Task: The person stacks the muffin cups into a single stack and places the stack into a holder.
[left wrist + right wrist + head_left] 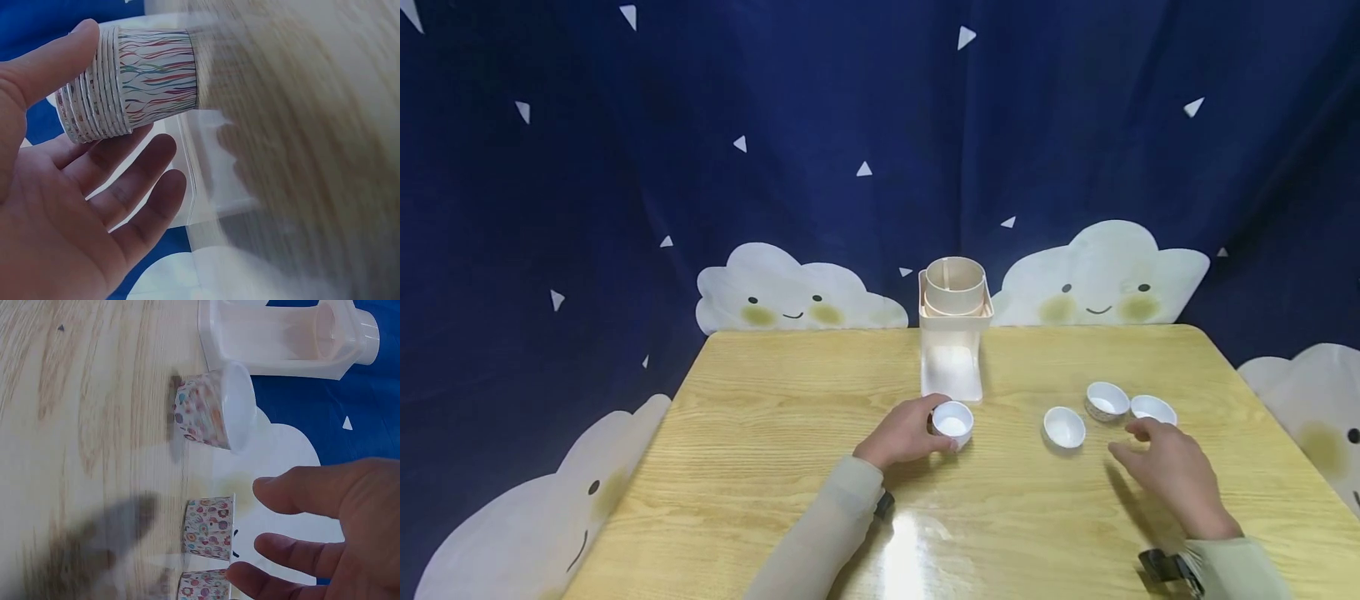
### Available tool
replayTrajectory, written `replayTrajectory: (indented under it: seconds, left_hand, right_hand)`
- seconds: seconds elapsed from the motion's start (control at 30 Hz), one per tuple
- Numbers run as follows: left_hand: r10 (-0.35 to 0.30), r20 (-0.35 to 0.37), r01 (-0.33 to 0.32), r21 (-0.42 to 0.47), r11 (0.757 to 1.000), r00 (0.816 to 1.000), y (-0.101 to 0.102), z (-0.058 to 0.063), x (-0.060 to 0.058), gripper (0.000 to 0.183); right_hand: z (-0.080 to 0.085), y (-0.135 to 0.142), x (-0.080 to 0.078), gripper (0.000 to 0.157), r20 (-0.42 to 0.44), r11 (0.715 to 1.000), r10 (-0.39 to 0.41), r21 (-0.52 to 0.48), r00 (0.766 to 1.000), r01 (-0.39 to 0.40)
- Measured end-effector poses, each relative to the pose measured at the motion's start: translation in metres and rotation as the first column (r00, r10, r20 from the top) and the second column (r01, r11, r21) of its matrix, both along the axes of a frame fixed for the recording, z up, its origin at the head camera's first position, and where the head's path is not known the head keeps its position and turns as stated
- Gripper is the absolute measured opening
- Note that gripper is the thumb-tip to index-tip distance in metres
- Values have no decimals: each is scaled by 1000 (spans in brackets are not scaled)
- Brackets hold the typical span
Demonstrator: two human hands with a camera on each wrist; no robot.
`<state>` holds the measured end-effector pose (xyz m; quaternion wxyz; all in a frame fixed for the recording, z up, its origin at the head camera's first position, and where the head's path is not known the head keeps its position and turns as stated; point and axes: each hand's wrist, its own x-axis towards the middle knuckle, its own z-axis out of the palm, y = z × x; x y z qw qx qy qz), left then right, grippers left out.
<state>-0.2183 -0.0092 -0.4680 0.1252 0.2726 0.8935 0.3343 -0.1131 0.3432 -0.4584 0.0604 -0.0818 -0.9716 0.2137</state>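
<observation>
A stack of nested paper cups (952, 422) stands upright near the middle of the table (760, 400), mouth up, just in front of a cream-coloured stand (951, 321). The lowest cup is white with thin wavy lines in red and green; above it, several rims lie close together. The left hand (908, 431) grips the stack near its rims, thumb on one side and fingers on the other, with at least two fingers stretched out free of it. Whether the base of the stack touches the table is hard to tell.

Over to the right are three more cups, white inside and printed outside with small colourful shapes. The left cup (1064, 427) sits a little apart; the middle cup (1107, 401) and the right cup (1153, 408) are just beside each other. The right hand (1176, 477) hovers near them, fingers parted and holding nothing, partly covering the right cup in the head view.

The stand has a round, open-topped cylinder above and a flat base below. The table is pale wood. Behind hangs a dark blue curtain (820, 100) with white triangles and smiling clouds (797, 287).
</observation>
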Motion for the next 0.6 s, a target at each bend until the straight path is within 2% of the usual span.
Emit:
replayTrajectory:
  seconds: [0.27,0.5,0.6]
  left_hand:
    - [1,4,-1,2,1000,1000,-1,2,-1,56]
    - [4,8,-4,0,1000,1000,-1,0,-2,57]
    - [4,12,-4,4,1000,1000,-1,-1,-2,57]
  right_hand:
    - [-1,-10,-4,48,-35,999,45,-10,998,-45]
    - [-3,-33,-19,61,-94,990,134,-19,987,-136]
    - [-4,-43,-27,67,-110,988,149,-16,983,-152]
